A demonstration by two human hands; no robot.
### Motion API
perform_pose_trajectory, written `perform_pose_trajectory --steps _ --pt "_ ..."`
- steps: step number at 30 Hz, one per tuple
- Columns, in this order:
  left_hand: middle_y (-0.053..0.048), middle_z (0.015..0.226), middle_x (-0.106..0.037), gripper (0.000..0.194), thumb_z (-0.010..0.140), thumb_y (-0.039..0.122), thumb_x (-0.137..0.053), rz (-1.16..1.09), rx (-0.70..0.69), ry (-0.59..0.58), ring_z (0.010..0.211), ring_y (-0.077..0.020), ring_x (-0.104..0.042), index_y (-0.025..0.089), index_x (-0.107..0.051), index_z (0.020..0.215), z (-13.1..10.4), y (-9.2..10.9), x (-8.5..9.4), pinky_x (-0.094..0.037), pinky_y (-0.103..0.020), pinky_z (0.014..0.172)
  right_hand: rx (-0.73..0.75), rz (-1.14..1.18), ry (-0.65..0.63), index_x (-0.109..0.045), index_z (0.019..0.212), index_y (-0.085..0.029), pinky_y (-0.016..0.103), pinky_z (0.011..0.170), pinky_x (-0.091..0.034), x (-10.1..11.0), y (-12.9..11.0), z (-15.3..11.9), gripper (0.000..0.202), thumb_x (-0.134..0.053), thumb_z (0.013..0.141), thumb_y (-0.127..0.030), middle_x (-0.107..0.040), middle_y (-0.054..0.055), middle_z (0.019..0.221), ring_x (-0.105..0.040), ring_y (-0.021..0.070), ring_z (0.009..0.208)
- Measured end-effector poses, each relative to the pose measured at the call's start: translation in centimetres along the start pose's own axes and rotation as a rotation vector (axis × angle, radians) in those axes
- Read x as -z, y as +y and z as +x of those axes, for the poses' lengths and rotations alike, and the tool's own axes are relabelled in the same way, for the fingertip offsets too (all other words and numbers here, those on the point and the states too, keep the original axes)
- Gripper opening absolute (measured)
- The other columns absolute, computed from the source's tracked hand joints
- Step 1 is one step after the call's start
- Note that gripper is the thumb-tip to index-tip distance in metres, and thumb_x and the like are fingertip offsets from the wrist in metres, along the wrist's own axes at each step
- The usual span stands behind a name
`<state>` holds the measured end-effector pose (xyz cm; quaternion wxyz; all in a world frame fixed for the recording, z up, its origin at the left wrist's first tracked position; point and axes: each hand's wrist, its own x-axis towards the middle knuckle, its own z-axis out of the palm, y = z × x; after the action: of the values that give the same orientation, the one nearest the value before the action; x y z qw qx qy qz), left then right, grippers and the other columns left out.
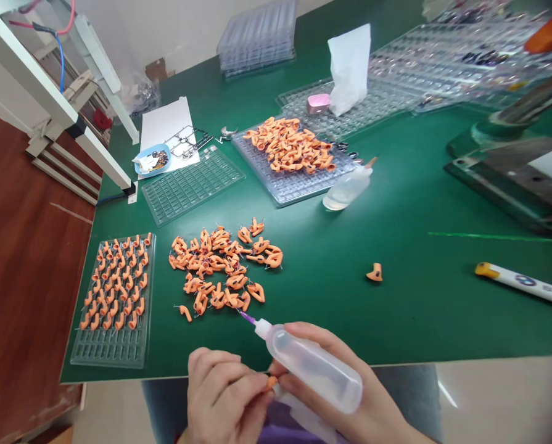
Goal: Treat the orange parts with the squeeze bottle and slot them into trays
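Observation:
My right hand (372, 401) is closed around a translucent squeeze bottle (317, 367) with a white cap and a thin purple tip pointing up and left. Pinched in the fingertips of my left hand (224, 391) is a small orange part (271, 383), mostly hidden by fingers. Fingers of my right hand touch or nearly touch that part, beside some white tissue (306, 416). Just beyond the bottle tip lies a loose pile of bent orange parts (215, 262) with thin pins. At left, a clear tray (111, 351) holds similar parts in rows.
A stacked tray (285, 196) carries a heap of orange parts. Near it stand a second bottle (347, 188) and an empty-celled tray (192, 185). One orange piece (375, 272) lies alone. A marker (525, 282) and a heavy metal stand (502, 179) are at right.

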<state>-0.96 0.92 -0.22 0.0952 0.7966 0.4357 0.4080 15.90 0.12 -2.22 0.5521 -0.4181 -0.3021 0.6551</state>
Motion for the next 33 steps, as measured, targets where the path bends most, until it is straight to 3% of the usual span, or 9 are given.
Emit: perform_pose_trajectory --steps 8,15,22,26,33 --pt "-0.001 0.078 -0.071 0.009 0.096 0.016 -0.059 -0.035 0.007 -0.014 0.081 -0.0161 -0.062 0.016 -0.067 0.093 0.1 0.2 -0.1 -0.047 -0.033 0.078 -0.049 0.023 -0.014 -0.064 0.116 -0.033 0.019 0.072 -0.061 0.3 0.0 -0.2 0.037 -0.082 0.083 -0.041 -0.076 -0.003 0.085 -0.074 0.0125 0.077" --pt "-0.001 0.074 -0.069 0.01 0.097 0.019 -0.058 -0.083 0.015 0.004 0.075 -0.0158 -0.061 0.018 -0.067 0.093 0.2 0.4 -0.3 -0.049 -0.032 0.07 -0.065 -0.112 -0.058 -0.062 0.112 -0.029 0.024 0.069 -0.063 0.8 0.0 -0.2 0.038 -0.08 0.083 -0.046 -0.074 -0.001 0.084 -0.074 0.0163 0.071" --pt "-0.002 0.074 -0.069 0.01 0.097 0.019 -0.058 -0.124 0.022 -0.019 0.074 -0.016 -0.062 0.017 -0.068 0.094 0.2 0.3 -0.4 -0.049 -0.032 0.069 0.095 -0.226 -0.125 -0.064 0.115 -0.029 0.021 0.066 -0.062 2.1 0.8 0.1 0.033 -0.078 0.086 -0.036 -0.074 0.002 0.096 -0.075 0.0153 0.071" --pt "-0.002 0.075 -0.07 0.012 0.098 0.019 -0.057 -0.12 0.031 -0.036 0.074 -0.0163 -0.062 0.018 -0.068 0.093 0.1 0.2 -0.4 -0.048 -0.032 0.07 0.177 -0.305 -0.075 -0.066 0.115 -0.03 0.018 0.067 -0.061 2.2 0.9 0.1 0.031 -0.077 0.086 -0.028 -0.074 0.001 0.096 -0.075 0.0143 0.072" --pt "-0.001 0.071 -0.068 0.013 0.097 0.016 -0.056 -0.094 0.028 0.044 0.071 -0.0154 -0.06 0.018 -0.067 0.092 0.1 0.7 -0.6 -0.047 -0.032 0.066 0.46 -0.487 -0.194 -0.066 0.12 -0.035 0.016 0.074 -0.06 2.5 -1.0 0.5 0.053 -0.075 0.077 -0.005 -0.078 -0.002 0.1 -0.077 0.0153 0.078"
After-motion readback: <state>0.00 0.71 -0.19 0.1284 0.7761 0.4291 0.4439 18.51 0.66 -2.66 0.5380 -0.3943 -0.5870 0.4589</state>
